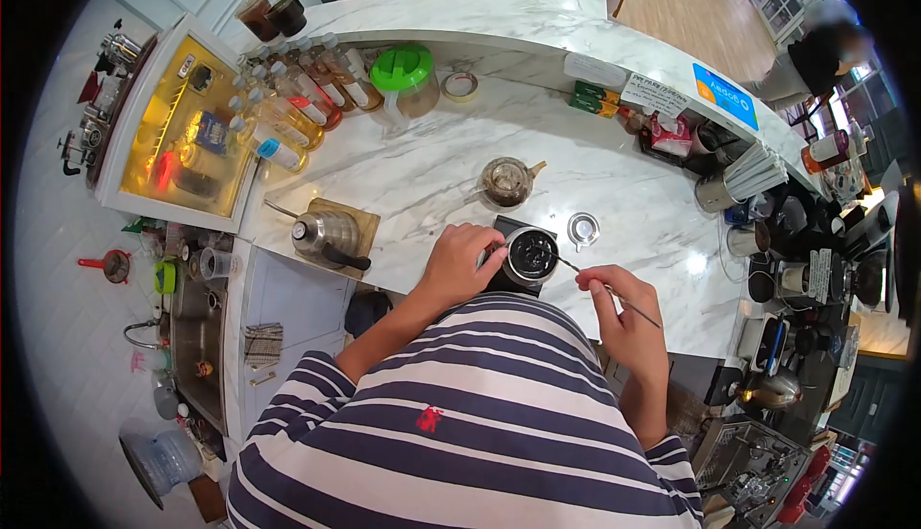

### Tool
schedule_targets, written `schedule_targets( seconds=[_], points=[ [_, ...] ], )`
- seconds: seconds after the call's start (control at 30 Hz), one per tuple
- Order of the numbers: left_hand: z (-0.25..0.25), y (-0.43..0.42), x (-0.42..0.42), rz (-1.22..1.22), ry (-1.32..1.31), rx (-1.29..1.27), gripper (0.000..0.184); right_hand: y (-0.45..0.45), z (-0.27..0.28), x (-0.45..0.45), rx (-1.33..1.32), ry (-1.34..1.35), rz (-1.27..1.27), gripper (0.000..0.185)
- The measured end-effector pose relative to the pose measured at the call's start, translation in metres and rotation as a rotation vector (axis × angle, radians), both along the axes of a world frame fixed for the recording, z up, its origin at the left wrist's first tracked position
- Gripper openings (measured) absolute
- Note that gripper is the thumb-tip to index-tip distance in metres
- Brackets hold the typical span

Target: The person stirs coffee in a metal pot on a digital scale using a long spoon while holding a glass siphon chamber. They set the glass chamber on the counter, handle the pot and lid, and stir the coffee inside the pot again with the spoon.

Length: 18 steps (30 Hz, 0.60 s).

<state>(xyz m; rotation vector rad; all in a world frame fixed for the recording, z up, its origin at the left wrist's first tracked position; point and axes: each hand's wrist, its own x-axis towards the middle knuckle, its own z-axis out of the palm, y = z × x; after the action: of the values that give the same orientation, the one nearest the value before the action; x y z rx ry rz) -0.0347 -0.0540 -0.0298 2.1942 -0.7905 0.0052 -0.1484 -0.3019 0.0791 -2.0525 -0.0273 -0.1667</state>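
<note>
A small round cup (pixel 531 255) with dark contents stands on a black square base (pixel 505 228) at the counter's front edge. My left hand (pixel 461 262) grips the cup's left side between thumb and fingers. Closed around a thin metal spoon (pixel 627 303) is my right hand (pixel 628 318); the spoon's tip reaches the cup's right rim. Just behind the cup sits a glass teapot (pixel 507 184), its spout to the right. A small metal lid or strainer (pixel 583 230) lies on the marble right of the cup.
A gooseneck kettle (pixel 326 238) rests on a wooden board (pixel 366 227) at left. Bottles (pixel 297 102), a green-lidded pitcher (pixel 403 73) and tape (pixel 460 87) stand at back left. Straws (pixel 754 180) and brewing equipment line the right. A person (pixel 814 61) is beyond the counter.
</note>
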Motion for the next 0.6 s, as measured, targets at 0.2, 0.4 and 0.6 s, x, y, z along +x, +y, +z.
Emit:
schedule_targets(
  seconds=[0.2,0.4,0.6],
  points=[
    [-0.0002,0.0004,0.0004,-0.020,0.045,-0.020,0.012,-0.0056,0.0056,-0.0001,0.008,0.038,0.006,0.011],
    [0.0017,0.0012,0.0017,-0.018,0.070,-0.030,0.013,0.0018,0.0070,0.0034,-0.025,0.014,0.049,0.013],
    [0.0025,0.0008,-0.0002,-0.009,0.067,-0.033,0.014,-0.0057,0.0077,0.0005,-0.026,0.025,0.012,0.013]
  ],
)
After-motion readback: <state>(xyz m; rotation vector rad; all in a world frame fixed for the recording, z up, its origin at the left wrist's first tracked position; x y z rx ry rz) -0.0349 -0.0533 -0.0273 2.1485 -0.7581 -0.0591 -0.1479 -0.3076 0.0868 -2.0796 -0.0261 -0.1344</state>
